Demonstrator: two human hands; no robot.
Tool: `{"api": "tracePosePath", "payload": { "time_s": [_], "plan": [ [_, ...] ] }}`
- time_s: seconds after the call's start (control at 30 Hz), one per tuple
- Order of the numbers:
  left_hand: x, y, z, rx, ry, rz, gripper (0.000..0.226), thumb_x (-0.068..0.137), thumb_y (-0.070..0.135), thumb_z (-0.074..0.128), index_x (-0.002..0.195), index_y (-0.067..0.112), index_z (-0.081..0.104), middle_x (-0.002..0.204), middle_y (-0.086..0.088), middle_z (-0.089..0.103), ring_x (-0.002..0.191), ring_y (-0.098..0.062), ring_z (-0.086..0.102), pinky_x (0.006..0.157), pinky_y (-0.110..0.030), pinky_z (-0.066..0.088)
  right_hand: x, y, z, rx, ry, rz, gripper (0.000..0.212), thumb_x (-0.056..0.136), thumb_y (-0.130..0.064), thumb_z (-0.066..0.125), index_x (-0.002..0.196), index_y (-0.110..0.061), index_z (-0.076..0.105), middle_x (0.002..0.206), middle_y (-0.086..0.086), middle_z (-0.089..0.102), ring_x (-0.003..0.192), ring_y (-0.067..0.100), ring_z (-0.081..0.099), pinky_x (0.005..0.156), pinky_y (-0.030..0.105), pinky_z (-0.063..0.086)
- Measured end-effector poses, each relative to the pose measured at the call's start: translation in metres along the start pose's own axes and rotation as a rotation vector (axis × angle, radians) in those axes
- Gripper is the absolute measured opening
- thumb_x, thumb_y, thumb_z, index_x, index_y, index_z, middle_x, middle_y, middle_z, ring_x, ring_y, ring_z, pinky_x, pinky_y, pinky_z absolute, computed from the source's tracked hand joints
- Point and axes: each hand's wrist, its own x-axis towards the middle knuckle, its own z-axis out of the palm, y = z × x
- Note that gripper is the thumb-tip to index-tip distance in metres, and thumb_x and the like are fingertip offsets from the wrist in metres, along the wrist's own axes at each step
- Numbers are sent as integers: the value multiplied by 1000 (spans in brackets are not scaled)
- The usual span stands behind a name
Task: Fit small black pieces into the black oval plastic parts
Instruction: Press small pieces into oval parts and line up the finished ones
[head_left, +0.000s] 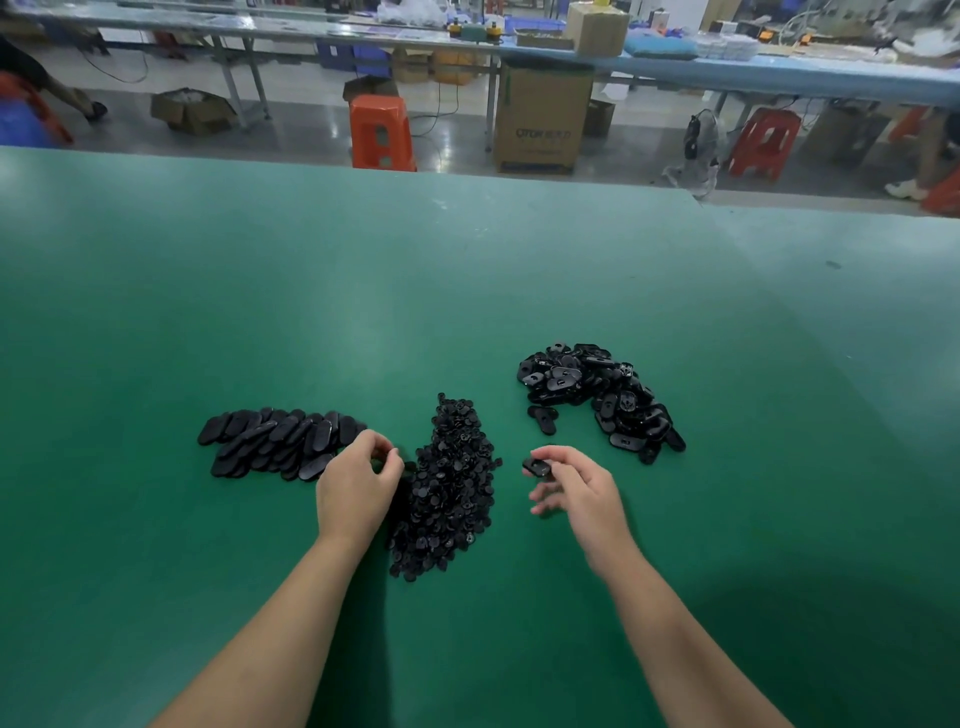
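Three piles on the worktop (467, 270) feed us: our right hand (576, 488) pinches an oval part (536, 466) ready for fitting, while left-hand (358, 488) fingers (384, 451), curled, apparently pick from the small pieces (449, 488).

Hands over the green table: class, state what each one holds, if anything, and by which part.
The right hand pinches a black oval part by its near edge. The left hand curls at the pile of small pieces; its hold cannot be told.
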Motion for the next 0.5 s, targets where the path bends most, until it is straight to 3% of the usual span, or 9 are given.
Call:
{"api": "tracePosePath", "payload": {
  "time_s": [0.13,0.23,0.37,0.5],
  "plan": [
    [0,1,0,23,-7,11,13,90,24,68,81,28,59,74,17,62,50,-2,53,47,-24,33,-3,13,18,5,44,-11,14,99,-7,61,100,-18,69,87,4,75,74,20,71,70,31,61],
    [0,1,0,19,-5,6,15,89,23,69,79,28,58,73,18,61,51,-2,53,47,-24,33,-4,18,27,-28,58,-38,25,99,-2,59,114,-22,57,96,7,69,81,17,75,80,30,62],
    [1,1,0,24,-22,6,14,89,22,69,81,27,59,75,16,62,54,-2,54,49,-24,35,-5,19,32,-124,50,-55,36,103,-7,54,132,-29,50,117,-2,60,91,6,75,84,13,55],
    [1,0,-1,-4,-30,-19,13,89,20,69,83,28,61,78,17,64,52,-2,54,49,-22,33,-9,20,32,-180,84,-104,25,105,-8,50,110,-30,61,118,-2,62,92,1,73,80,10,53]
  ]
}}
